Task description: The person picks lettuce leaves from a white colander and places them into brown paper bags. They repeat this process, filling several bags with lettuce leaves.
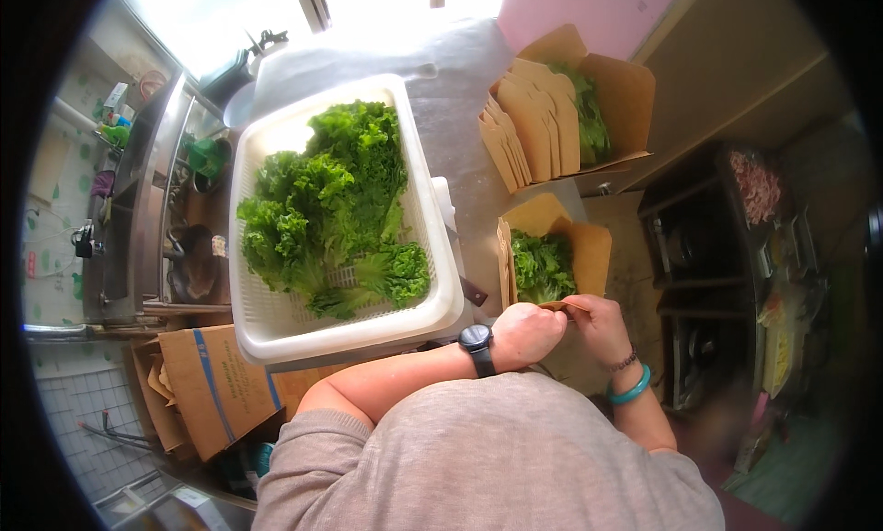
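My left hand (530,336), with a dark watch on the wrist, and my right hand (601,326), with a turquoise bangle, meet at the near edge of an open kraft-paper box (591,258). Both hold its near flap between their fingers. Green leafy lettuce (543,263) lies inside that box. To the left stands a white plastic basket (452,300) with a heap of curly green lettuce (331,200). Farther off at the right, folded kraft boxes (531,117) lean against another open kraft box (624,103) with lettuce in it.
A knife handle (473,292) shows between the basket and the near box. The metal table (455,110) meets a pink panel (579,10) at the back. At the lower left stands an open cardboard carton (214,386); dark shelving (700,221) is at the right.
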Tool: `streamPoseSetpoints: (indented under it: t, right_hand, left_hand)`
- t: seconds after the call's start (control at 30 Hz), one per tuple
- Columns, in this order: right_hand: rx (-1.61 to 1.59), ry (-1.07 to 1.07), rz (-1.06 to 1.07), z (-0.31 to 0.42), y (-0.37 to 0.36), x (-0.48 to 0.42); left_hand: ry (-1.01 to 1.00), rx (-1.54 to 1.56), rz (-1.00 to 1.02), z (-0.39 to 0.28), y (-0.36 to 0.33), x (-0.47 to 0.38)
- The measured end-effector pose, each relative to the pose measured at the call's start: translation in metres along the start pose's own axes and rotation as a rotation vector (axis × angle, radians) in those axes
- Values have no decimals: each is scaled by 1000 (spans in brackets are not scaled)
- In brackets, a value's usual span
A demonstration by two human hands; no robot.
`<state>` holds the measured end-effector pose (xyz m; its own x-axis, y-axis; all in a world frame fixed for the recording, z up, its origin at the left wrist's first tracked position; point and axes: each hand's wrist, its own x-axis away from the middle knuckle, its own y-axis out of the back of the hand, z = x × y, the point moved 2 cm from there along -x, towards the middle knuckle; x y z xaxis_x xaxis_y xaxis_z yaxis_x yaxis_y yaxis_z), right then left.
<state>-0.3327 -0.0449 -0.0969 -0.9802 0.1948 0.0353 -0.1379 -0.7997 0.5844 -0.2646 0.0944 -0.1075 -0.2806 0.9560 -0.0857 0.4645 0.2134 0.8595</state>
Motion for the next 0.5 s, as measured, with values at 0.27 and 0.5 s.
streamPoseSetpoints:
  t: [0.27, 0.5]
  right_hand:
    - [-71, -45, -214, 37, 27, 4]
    - [-277, -112, -463, 50, 134, 42]
  left_hand:
    - [-112, 75, 60, 5, -37, 10]
    - [66, 162, 197, 14, -37, 13]
